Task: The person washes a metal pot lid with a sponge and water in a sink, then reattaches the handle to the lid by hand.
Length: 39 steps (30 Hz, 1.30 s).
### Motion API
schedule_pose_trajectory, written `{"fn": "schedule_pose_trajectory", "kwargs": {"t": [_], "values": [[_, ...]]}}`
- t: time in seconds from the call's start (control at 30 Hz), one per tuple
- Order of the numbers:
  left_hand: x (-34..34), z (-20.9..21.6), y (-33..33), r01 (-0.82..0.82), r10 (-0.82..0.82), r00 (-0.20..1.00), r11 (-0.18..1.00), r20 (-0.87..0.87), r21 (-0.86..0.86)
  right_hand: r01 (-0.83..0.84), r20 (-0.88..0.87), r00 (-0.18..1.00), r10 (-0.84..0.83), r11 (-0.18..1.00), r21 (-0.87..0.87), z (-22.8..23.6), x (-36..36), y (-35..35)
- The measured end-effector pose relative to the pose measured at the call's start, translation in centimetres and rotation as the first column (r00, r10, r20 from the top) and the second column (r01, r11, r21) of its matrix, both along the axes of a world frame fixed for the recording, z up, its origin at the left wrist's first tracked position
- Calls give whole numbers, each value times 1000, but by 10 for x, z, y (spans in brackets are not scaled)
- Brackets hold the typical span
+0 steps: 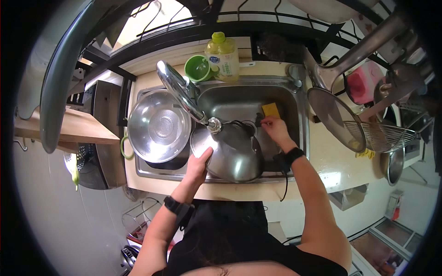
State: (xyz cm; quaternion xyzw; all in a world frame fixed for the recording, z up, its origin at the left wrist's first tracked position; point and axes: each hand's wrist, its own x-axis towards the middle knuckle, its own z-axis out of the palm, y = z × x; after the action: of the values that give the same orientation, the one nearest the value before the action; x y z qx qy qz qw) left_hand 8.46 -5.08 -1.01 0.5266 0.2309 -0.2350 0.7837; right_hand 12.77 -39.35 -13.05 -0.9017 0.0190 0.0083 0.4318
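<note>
My left hand (199, 164) grips a shiny stainless steel bowl (237, 158) at its left side, thumb on the metal. The bowl leans tilted over the front of the sink basin (235, 99), under the chrome faucet (177, 87). Inside the basin, my right hand (276, 131) has its fingers pinched together beside a small dark thing (259, 118) near the drain. What the fingers hold, if anything, is too small to tell. A yellow sponge (271, 110) lies just beyond them at the basin's right. Part of the drain is hidden by the bowl.
A perforated steel colander (159, 126) rests over the left basin. Behind the sink stand a green cup (198, 68) and a yellow detergent bottle (222, 57). Strainers (336, 119) and ladles hang at the right. A wooden board (69, 129) juts in at the left.
</note>
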Motion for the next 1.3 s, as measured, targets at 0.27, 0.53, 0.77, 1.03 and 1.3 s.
{"fn": "schedule_pose_trajectory", "kwargs": {"t": [0.27, 0.53, 0.77, 1.03, 1.3], "values": [[27, -83, -14, 80, -78, 996, 995, 47, -56, 230, 75, 962, -263, 926, 299, 117, -69, 36], [32, -72, -9, 208, -204, 974, 977, -97, 39, -36, 100, 995, 17, 979, 201, 110, -74, 129], [32, -64, -3, 241, -212, 946, 966, -245, 92, -257, 138, 957, 254, 966, 2, 107, -70, 139], [29, -91, 9, 205, -237, 958, 960, -163, -191, -226, 159, 959, 233, 972, -62, 102, -69, 143], [6, -88, 14, 239, -254, 967, 921, -8, -308, -385, 270, 854, 445, 889, -249, 85, -60, 175]]}}
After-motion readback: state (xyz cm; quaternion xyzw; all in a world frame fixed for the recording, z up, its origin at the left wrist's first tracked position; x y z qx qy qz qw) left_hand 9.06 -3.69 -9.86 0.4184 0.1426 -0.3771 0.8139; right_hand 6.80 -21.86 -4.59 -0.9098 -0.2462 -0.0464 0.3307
